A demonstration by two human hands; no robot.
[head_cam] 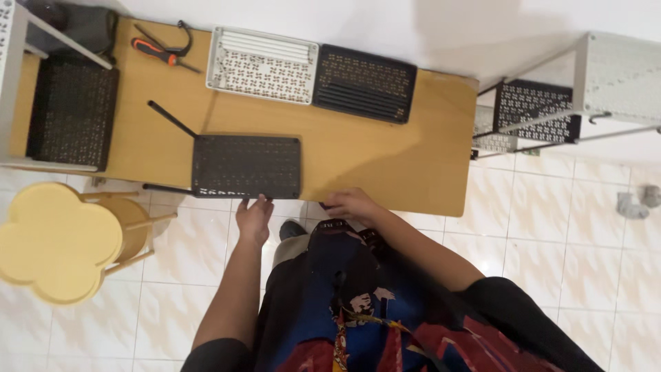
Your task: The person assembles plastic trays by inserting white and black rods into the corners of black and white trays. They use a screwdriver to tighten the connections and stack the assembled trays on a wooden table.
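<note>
My left hand [253, 217] is at the near edge of the wooden table [385, 158], and its fingertips touch the front rim of the black perforated panel [246, 165]. The fingers are bent only a little and they do not close around anything; the hand only rests against the rim. The panel lies flat on the table just beyond this hand, so it is in front of my fingers and not between them. Two thin black rods come out from the left side of the panel.

My right hand [350, 203] is beside it, at the same table edge, to the right of the panel and apart from it. The fingers are curled down over the edge; if they hold something small, I cannot tell.

Farther back on the table lie a white perforated panel [263, 65] and another black panel [365, 84], touching side by side. Left of them is a screwdriver with orange handle [157, 52]. At the far left a black grid panel [69, 114] sits in a grey frame. A yellow stool [58, 241] stands on the tiled floor at my left, and a grey rack [606, 83] at my right
</note>
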